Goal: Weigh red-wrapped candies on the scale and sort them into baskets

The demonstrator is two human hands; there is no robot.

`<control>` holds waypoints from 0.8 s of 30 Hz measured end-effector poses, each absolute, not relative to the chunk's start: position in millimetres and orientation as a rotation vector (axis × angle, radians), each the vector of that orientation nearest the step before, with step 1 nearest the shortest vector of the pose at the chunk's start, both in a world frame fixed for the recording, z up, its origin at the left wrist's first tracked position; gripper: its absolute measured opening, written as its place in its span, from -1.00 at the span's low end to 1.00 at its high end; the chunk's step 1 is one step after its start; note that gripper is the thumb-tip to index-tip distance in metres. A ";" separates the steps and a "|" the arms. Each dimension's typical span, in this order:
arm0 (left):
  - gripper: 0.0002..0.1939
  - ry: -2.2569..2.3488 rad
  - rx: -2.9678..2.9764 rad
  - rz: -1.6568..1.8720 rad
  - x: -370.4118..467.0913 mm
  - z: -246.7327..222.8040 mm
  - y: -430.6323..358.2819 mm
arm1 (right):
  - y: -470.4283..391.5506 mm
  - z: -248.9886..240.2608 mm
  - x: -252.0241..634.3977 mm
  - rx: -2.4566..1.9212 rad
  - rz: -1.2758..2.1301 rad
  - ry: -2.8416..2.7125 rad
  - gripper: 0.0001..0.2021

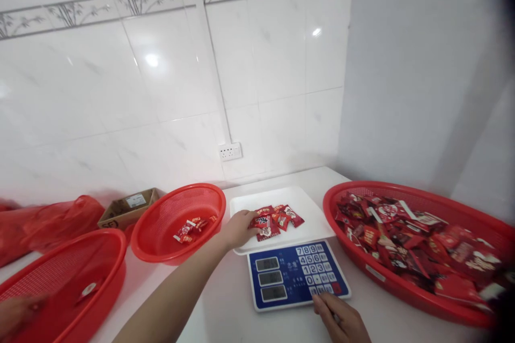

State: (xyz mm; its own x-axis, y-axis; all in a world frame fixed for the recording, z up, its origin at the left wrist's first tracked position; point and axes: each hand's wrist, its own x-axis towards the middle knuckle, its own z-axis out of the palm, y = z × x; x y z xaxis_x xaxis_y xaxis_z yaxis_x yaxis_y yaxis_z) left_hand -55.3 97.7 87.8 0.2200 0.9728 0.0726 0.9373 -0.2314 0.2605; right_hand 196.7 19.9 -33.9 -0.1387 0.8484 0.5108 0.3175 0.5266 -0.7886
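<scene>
My left hand [240,231] reaches over the white weighing tray [241,203], its fingers closed on the near edge of a small heap of red snack packets [265,225]. More packets of the same kind [290,215] lie beside them on the tray. In front of the tray is the scale's blue keypad panel [292,273], with three small displays whose figures I cannot read. At its lower right edge, my right hand [341,317] is curled, fingertips by the bottom keys; a small dark bit shows between the fingers, too small to name.
A large red basket [406,300] full of packets stands at right. To the left are a round red basket [140,257] with a few packets, a cardboard box [116,220], red plastic bags [60,220] and another red basket [116,278], with another person's hand [18,313] over it.
</scene>
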 end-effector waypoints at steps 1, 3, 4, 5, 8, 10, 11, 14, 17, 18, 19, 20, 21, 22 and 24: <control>-0.61 1.854 2.309 0.345 -53.8 87.4 97.3 | 20.0 -34.3 196.8 -0.994 0.615 -1.718 -0.53; -0.66 1.892 2.282 0.378 -51.1 86.7 96.3 | 20.4 -35.0 197.0 -1.000 0.589 -1.740 -0.52; -0.68 1.914 2.269 0.397 -49.9 86.3 95.6 | 20.7 -35.3 197.1 -0.998 0.573 -1.751 -0.52; -0.69 1.936 2.256 0.417 -48.8 85.8 94.6 | 21.0 -35.5 197.3 -0.994 0.557 -1.762 -0.52; -0.70 1.969 2.229 0.470 -46.1 84.1 89.6 | 21.7 -35.6 197.5 -0.983 0.516 -1.800 -0.54; -0.71 1.959 2.218 0.499 -44.5 83.6 84.3 | 21.9 -35.0 197.2 -0.990 0.497 -1.813 -0.55; -0.72 1.950 2.213 0.517 -43.6 83.6 80.9 | 21.9 -34.4 196.9 -0.999 0.489 -1.815 -0.55; -0.71 1.906 2.206 0.595 -40.4 84.1 68.2 | 21.1 -31.3 195.6 -1.017 0.456 -1.805 -0.53; -0.68 1.829 2.224 0.674 -38.0 83.6 54.7 | 20.6 -28.9 194.7 -1.027 0.425 -1.809 -0.50; -0.68 1.803 2.232 0.694 -37.9 83.0 51.2 | 20.8 -29.0 194.5 -1.031 0.421 -1.814 -0.50; -0.68 1.780 2.241 0.712 -38.1 82.2 48.4 | 21.3 -29.6 194.4 -1.034 0.421 -1.820 -0.50; -0.67 1.760 2.248 0.727 -38.6 81.3 46.4 | 22.1 -30.6 194.4 -1.035 0.423 -1.822 -0.51; -0.67 1.745 2.254 0.739 -39.4 80.3 45.0 | 22.9 -32.1 194.3 -1.034 0.424 -1.821 -0.51; -0.67 1.731 2.259 0.749 -40.4 79.3 44.2 | 23.7 -33.6 194.2 -1.035 0.426 -1.818 -0.51; -0.68 1.708 2.270 0.762 -42.4 77.9 43.4 | 24.9 -36.2 193.8 -1.042 0.438 -1.810 -0.52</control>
